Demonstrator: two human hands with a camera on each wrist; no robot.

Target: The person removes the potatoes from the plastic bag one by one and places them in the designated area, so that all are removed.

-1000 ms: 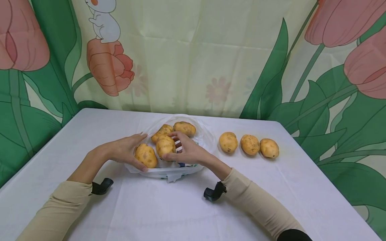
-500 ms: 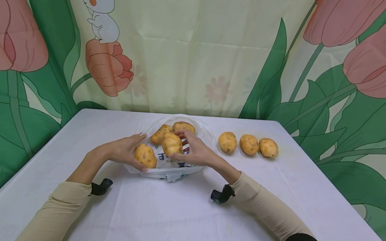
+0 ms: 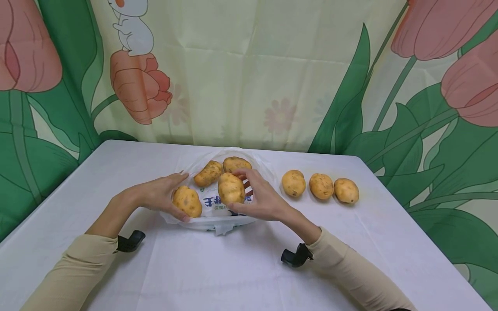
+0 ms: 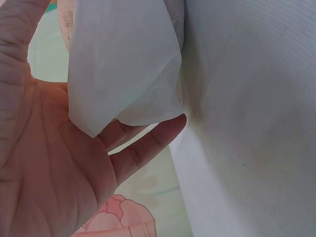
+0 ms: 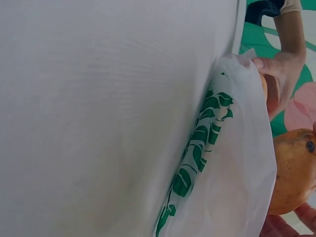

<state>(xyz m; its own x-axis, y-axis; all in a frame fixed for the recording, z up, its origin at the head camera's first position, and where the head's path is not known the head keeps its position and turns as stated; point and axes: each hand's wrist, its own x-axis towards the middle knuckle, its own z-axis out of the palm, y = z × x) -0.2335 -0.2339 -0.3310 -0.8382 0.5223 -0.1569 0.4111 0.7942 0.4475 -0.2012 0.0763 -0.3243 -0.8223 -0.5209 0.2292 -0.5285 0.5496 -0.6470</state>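
A white plastic bag (image 3: 219, 221) with printing lies spread on the table, its mouth up. In it are a potato (image 3: 188, 201) at the left, another potato (image 3: 208, 173) behind, and a third potato (image 3: 236, 164) at the back. My left hand (image 3: 159, 192) holds the bag's left side, thumb at the front rim and fingers at the back. In the left wrist view the bag's film hangs over its fingers (image 4: 148, 148). My right hand (image 3: 262, 196) grips a potato (image 3: 231, 188) above the bag, thumb in front and fingers behind.
Right of the bag stand three potatoes in a row: a near one (image 3: 293, 183), a middle potato (image 3: 321, 186) and an outer potato (image 3: 346, 190). A white cloth covers the table (image 3: 218, 276). A floral curtain (image 3: 233, 86) hangs behind its far edge.
My right hand has moved to the right with its potato, away from the left potato, uncovering the bag's printing. The left hand has stayed in place.
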